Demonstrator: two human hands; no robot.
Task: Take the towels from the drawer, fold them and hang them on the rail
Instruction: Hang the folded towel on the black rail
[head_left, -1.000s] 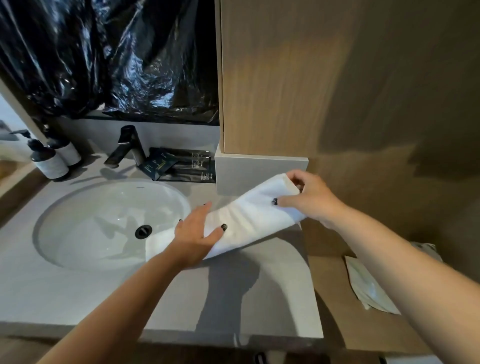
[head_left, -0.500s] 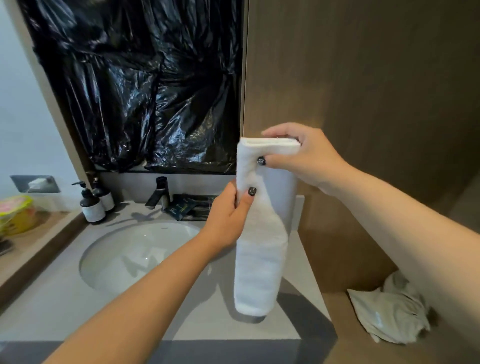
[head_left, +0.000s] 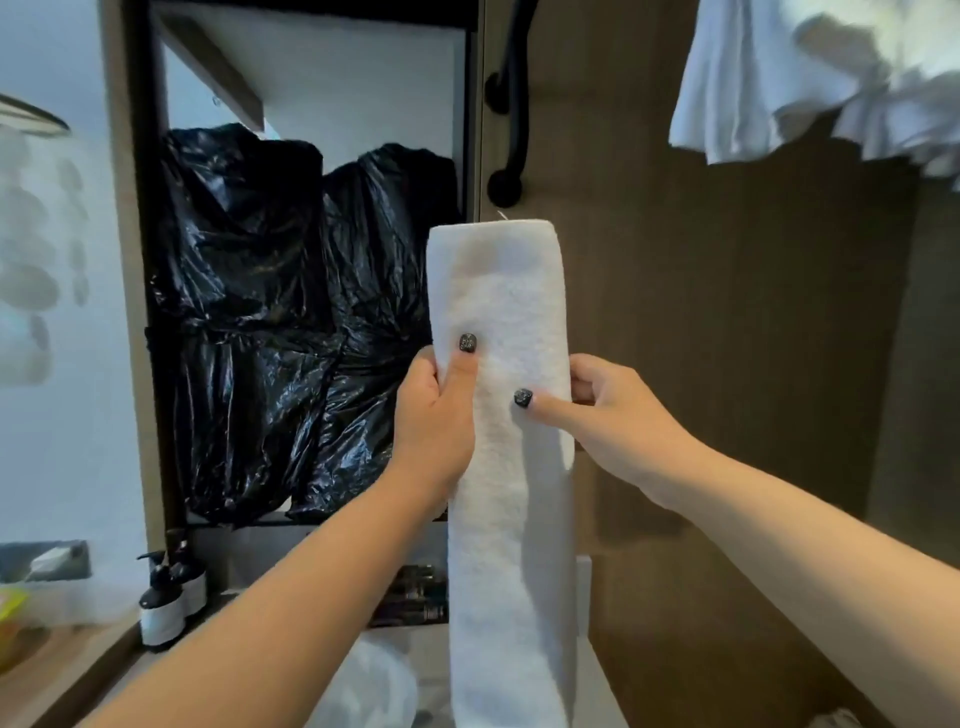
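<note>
- Holding a folded white towel (head_left: 506, 415) upright, both hands grip it near its middle; the towel is the landmark for every place given below.
- The left hand (head_left: 434, 426) wraps the towel's left edge. Its thumb lies flat on the front face and its fingers pass behind the cloth.
- The right hand (head_left: 618, 421) pinches the towel's right edge. Its thumb presses the front face, slightly lower than the left thumb, and its fingers curl behind.
- The towel forms a long narrow strip. Its folded top edge is level and its lower end hangs down past the bottom of the frame.
- A black rail (head_left: 511, 98) is fixed to the wood wall panel (head_left: 727, 338) directly above the towel's top edge, apart from it.
- Up and to the right of the towel, loose white cloth (head_left: 810, 78) hangs in front of the same panel.
- To the left of the towel, crumpled black plastic sheet (head_left: 270, 322) fills a dark-framed recess.
- Below and to the left of the towel, two dark pump bottles (head_left: 169, 597) with white labels stand on the surface (head_left: 78, 675).
- Just left of the towel's lower part, a stack of dark packets (head_left: 415, 597) is partly hidden by the left forearm.
</note>
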